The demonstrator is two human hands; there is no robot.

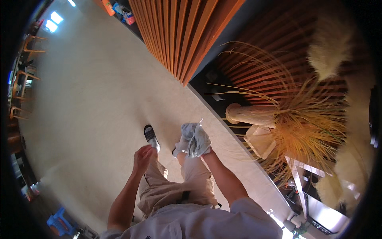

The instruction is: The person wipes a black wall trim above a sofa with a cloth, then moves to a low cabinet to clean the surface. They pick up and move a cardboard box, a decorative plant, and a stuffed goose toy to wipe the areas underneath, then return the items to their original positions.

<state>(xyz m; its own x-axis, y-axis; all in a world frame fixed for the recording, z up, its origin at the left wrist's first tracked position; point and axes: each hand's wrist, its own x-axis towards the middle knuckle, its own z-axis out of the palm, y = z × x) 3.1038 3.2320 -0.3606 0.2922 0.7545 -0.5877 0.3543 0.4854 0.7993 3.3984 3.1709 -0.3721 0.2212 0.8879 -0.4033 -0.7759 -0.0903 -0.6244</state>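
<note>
A crumpled light-grey cloth (194,140) hangs from my right hand (206,153), in front of my right leg. Most of the fingers on that hand are hidden behind the folds. My left hand (143,156) is over my left shin and looks slightly blurred. I see nothing in it, though its fingers are too unclear to tell how far they are bent. Below it, a black slide sandal (149,133) is on my left foot over a light sock. The cloth covers much of my right foot.
A low dark ledge (206,103) runs diagonally along my right. On it stand a pale vase (250,115) with dried grasses (310,119) and a paper bag (261,142). Wooden slats (179,35) rise ahead. Wooden chairs (22,85) line the far left; a blue plastic stool (61,222) is behind left.
</note>
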